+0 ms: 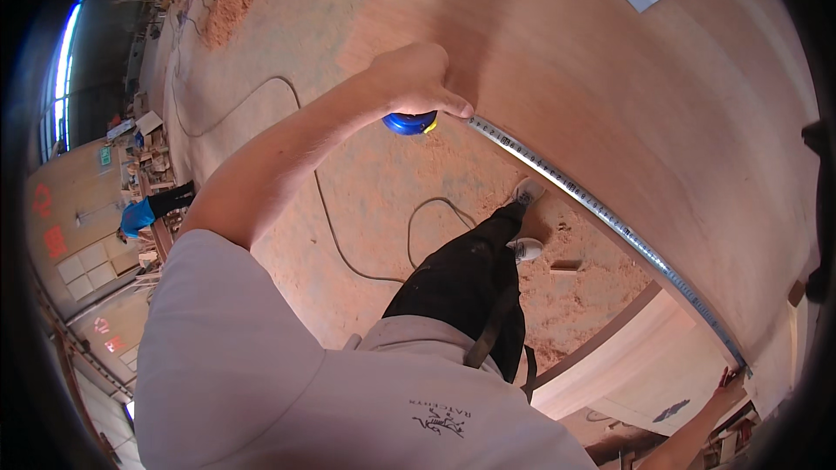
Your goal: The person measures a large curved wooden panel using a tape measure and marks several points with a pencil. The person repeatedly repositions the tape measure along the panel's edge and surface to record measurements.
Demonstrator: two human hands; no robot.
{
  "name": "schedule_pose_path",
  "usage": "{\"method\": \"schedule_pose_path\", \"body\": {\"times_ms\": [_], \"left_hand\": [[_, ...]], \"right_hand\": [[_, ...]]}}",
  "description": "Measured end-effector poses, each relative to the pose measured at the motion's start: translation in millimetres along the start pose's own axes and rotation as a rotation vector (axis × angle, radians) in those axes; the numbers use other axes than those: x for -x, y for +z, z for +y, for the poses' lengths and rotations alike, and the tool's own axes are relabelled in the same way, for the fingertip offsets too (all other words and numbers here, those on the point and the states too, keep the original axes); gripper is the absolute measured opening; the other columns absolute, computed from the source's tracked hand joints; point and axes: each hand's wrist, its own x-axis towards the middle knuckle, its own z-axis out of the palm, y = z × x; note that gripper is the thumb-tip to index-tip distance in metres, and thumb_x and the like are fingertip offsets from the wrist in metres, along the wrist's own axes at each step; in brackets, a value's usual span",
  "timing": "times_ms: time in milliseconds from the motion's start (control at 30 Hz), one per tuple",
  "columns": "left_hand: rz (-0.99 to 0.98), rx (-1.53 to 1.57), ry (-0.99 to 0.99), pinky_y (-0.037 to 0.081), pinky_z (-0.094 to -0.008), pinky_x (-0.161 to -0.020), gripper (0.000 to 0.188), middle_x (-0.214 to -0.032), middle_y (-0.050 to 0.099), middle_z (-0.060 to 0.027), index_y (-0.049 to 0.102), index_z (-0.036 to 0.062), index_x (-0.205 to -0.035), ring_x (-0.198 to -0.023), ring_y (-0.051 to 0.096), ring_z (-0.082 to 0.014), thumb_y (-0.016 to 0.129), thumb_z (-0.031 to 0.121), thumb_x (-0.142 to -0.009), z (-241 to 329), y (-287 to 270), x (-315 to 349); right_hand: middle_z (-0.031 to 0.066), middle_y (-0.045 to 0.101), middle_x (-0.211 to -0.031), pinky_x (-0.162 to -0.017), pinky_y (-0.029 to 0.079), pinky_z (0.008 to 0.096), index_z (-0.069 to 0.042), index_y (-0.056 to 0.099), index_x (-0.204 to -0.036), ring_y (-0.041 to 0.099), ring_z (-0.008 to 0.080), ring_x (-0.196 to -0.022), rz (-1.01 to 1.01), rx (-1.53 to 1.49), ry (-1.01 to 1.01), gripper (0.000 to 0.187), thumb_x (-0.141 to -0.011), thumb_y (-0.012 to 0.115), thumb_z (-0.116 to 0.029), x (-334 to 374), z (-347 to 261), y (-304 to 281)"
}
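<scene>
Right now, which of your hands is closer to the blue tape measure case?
Left. The left hand grips the blue case; the right hand is far along the tape, at its end.

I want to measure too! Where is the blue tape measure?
In the head view, the blue tape measure case sits upper centre in the left hand, at the plywood sheet's edge; its blade stretches toward the right hand.

Bright even daylight, sharp centre, strong fisheye bending, black rim.
</scene>
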Motion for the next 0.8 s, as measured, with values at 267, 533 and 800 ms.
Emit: {"method": "schedule_pose_path", "body": {"times_ms": [267, 533, 800], "left_hand": [[-0.048, -0.043, -0.048, 0.051, -0.0391, -0.06, 0.049, -0.069, 0.066, -0.0164, 0.07, -0.0017, -0.07, -0.064, 0.066, -0.0262, 0.086, 0.045, -0.072, 9.1, -5.3, 2.0], [-0.029, -0.008, -0.035, 0.052, -0.0401, -0.064, 0.048, -0.074, 0.068, -0.0156, 0.071, 0.0001, -0.073, -0.07, 0.067, -0.0273, 0.085, 0.047, -0.071, 6.5, -3.7, 6.2], [0.192, 0.004, -0.019, 0.052, -0.0394, -0.064, 0.052, -0.076, 0.069, -0.0137, 0.07, 0.0027, -0.077, -0.072, 0.067, -0.0272, 0.081, 0.054, -0.072, -2.0, 21.2, 22.3]], "right_hand": [[0.0152, 0.07, -0.105, -0.087, 0.063, 0.038, 0.005, 0.07, -0.115, 0.068, 0.0218, -0.088, 0.045, 0.038, 0.012, 0.038, -0.097, 0.068, -0.029, 17.8, -3.2, 11.6], [0.0116, 0.068, -0.111, -0.085, 0.062, 0.0355, -0.001, 0.069, -0.121, 0.066, 0.0221, -0.096, 0.001, -0.05, 0.033, 0.042, -0.095, 0.071, -0.034, 9.8, 9.0, 7.9], [0.0043, 0.065, -0.079, -0.061, 0.057, 0.0311, -0.008, 0.068, -0.089, 0.06, 0.016, -0.068, -0.003, 0.179, 0.082, 0.032, -0.093, 0.07, -0.04, -16.2, -0.8, 6.0]]}}
